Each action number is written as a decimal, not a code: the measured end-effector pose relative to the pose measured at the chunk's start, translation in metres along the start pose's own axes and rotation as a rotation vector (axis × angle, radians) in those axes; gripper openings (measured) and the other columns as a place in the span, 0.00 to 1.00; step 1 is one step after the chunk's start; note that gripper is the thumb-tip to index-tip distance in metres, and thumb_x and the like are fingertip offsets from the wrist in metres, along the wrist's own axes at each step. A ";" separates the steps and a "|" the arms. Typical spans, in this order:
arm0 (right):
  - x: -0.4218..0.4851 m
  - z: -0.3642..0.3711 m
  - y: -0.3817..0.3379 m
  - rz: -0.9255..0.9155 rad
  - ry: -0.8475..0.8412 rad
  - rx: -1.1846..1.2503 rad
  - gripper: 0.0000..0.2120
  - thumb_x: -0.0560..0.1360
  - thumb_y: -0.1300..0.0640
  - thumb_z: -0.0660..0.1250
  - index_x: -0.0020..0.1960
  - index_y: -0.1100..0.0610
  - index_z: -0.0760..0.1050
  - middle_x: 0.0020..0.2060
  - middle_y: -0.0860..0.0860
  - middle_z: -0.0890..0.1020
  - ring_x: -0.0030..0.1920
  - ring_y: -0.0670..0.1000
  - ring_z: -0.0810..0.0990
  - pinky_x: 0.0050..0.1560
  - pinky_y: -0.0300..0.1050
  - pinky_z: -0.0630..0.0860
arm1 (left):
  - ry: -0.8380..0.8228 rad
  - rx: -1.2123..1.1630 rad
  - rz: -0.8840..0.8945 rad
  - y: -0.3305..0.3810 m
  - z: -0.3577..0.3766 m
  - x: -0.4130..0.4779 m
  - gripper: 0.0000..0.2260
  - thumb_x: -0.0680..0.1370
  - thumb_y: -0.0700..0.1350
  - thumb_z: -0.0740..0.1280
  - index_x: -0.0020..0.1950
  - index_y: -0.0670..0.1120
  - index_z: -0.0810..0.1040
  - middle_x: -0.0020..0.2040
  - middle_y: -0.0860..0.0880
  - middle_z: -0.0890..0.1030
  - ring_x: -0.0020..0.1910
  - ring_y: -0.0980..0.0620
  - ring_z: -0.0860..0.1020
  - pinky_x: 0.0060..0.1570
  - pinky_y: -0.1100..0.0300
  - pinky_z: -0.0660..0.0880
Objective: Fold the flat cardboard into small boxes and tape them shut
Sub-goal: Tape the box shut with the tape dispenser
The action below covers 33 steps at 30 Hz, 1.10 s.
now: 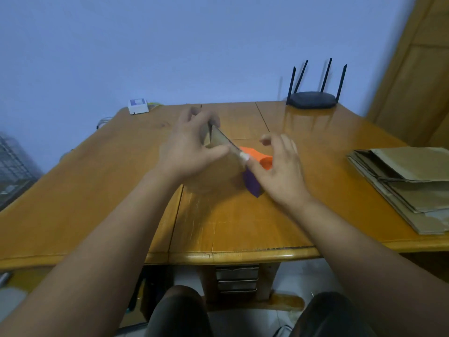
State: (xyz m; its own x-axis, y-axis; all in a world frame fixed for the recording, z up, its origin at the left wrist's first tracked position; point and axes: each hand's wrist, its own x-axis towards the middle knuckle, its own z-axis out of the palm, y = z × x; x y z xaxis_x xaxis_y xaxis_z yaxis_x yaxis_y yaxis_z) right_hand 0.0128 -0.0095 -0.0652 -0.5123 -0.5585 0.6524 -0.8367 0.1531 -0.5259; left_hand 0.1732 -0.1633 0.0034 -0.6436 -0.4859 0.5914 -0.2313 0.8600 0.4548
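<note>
The person's left hand (189,148) grips a partly folded cardboard box (222,142) above the middle of the counter (97,190), nearer the person than the black four-antenna router (313,99) and to its left. The thumb lies across the near face and the fingers curl over the far side. The box's upper edge, its long axis, runs slantwise, its far end pointing away from the router and its near end dropping toward the right hand (281,170). That hand's fingers are spread and fairly straight, and its thumb touches a white bit of tape (244,156) at the box's near corner. Under it sits a blurred orange-and-purple object (252,182); whether the hand grips it cannot be told. A stack of flat cardboard (401,183) lies near the counter's edge, nearer the person than the router and to its right. A small white device (138,106) sits far left of the router, by the wall.
</note>
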 end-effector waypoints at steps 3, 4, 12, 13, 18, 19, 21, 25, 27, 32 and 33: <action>0.016 0.000 -0.037 0.090 -0.081 0.313 0.22 0.83 0.41 0.68 0.74 0.47 0.74 0.67 0.47 0.74 0.70 0.47 0.73 0.70 0.42 0.70 | 0.142 -0.230 -0.055 0.003 0.000 -0.006 0.11 0.72 0.46 0.76 0.53 0.51 0.81 0.56 0.51 0.73 0.53 0.65 0.73 0.49 0.72 0.69; 0.022 0.005 -0.044 0.134 -0.143 0.386 0.20 0.84 0.41 0.66 0.75 0.43 0.74 0.70 0.47 0.72 0.72 0.46 0.71 0.71 0.41 0.69 | 0.171 -0.265 -0.067 0.002 0.000 -0.008 0.09 0.73 0.45 0.75 0.52 0.51 0.81 0.55 0.51 0.73 0.53 0.65 0.74 0.50 0.72 0.69; 0.026 0.048 -0.059 0.463 -0.416 0.927 0.19 0.88 0.62 0.59 0.76 0.52 0.78 0.71 0.52 0.82 0.73 0.52 0.79 0.70 0.46 0.75 | 0.016 -0.088 -0.051 -0.001 -0.013 -0.015 0.08 0.75 0.55 0.65 0.45 0.52 0.78 0.53 0.51 0.73 0.52 0.51 0.76 0.49 0.54 0.74; 0.023 0.053 -0.059 0.473 -0.414 0.879 0.19 0.87 0.60 0.59 0.75 0.51 0.78 0.71 0.51 0.82 0.74 0.52 0.78 0.71 0.47 0.75 | -0.018 -0.004 -0.050 -0.001 -0.014 -0.013 0.07 0.76 0.55 0.65 0.45 0.52 0.77 0.53 0.51 0.74 0.50 0.50 0.76 0.49 0.53 0.75; 0.007 0.062 -0.061 0.316 -0.245 0.548 0.21 0.81 0.53 0.62 0.72 0.47 0.81 0.66 0.47 0.85 0.70 0.49 0.80 0.73 0.53 0.75 | -0.181 0.289 0.052 0.006 -0.010 -0.003 0.09 0.79 0.52 0.66 0.46 0.48 0.78 0.50 0.50 0.76 0.46 0.44 0.77 0.47 0.52 0.72; 0.001 0.059 -0.062 0.331 -0.212 0.661 0.21 0.82 0.55 0.62 0.74 0.49 0.79 0.68 0.47 0.84 0.71 0.47 0.80 0.74 0.52 0.75 | -0.192 0.300 0.057 0.008 -0.008 -0.002 0.09 0.79 0.52 0.65 0.47 0.48 0.78 0.49 0.49 0.77 0.46 0.43 0.77 0.47 0.51 0.73; -0.009 0.058 -0.056 0.324 -0.221 0.844 0.26 0.79 0.56 0.62 0.77 0.54 0.76 0.71 0.50 0.82 0.74 0.50 0.77 0.76 0.52 0.73 | -0.201 0.306 0.049 0.008 -0.005 0.000 0.10 0.79 0.53 0.64 0.47 0.48 0.78 0.50 0.49 0.77 0.46 0.43 0.77 0.45 0.51 0.73; -0.032 0.063 -0.052 0.194 -0.344 0.602 0.37 0.75 0.43 0.70 0.81 0.48 0.67 0.71 0.48 0.80 0.72 0.47 0.76 0.70 0.43 0.75 | -0.221 0.320 0.055 0.006 0.008 0.008 0.14 0.79 0.59 0.61 0.48 0.49 0.76 0.48 0.49 0.77 0.47 0.43 0.78 0.46 0.50 0.75; -0.038 0.070 -0.051 0.161 -0.285 0.461 0.38 0.76 0.39 0.75 0.80 0.49 0.66 0.69 0.48 0.80 0.70 0.45 0.77 0.65 0.35 0.76 | -0.293 0.305 0.063 0.005 0.013 0.012 0.15 0.79 0.61 0.65 0.49 0.49 0.77 0.51 0.49 0.76 0.50 0.44 0.79 0.50 0.50 0.75; -0.040 0.070 -0.049 0.231 -0.183 0.351 0.34 0.80 0.40 0.72 0.79 0.55 0.70 0.65 0.50 0.83 0.65 0.48 0.79 0.60 0.34 0.76 | -0.552 0.208 0.094 0.001 -0.013 0.023 0.34 0.74 0.67 0.73 0.74 0.51 0.76 0.71 0.48 0.77 0.68 0.49 0.76 0.57 0.59 0.69; -0.040 0.069 -0.049 0.230 -0.185 0.344 0.32 0.80 0.42 0.72 0.79 0.56 0.71 0.65 0.51 0.83 0.66 0.48 0.79 0.59 0.32 0.74 | -0.574 0.259 0.094 -0.001 -0.017 0.023 0.37 0.75 0.70 0.71 0.78 0.53 0.72 0.75 0.50 0.75 0.72 0.48 0.74 0.61 0.58 0.69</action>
State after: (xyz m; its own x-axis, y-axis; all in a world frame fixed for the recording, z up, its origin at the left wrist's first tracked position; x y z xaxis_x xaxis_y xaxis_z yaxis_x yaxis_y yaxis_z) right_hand 0.0875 -0.0513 -0.1035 -0.6082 -0.6825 0.4054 -0.5760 0.0279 -0.8170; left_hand 0.1713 -0.1780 0.0277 -0.9417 -0.3075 0.1366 -0.2779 0.9396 0.1998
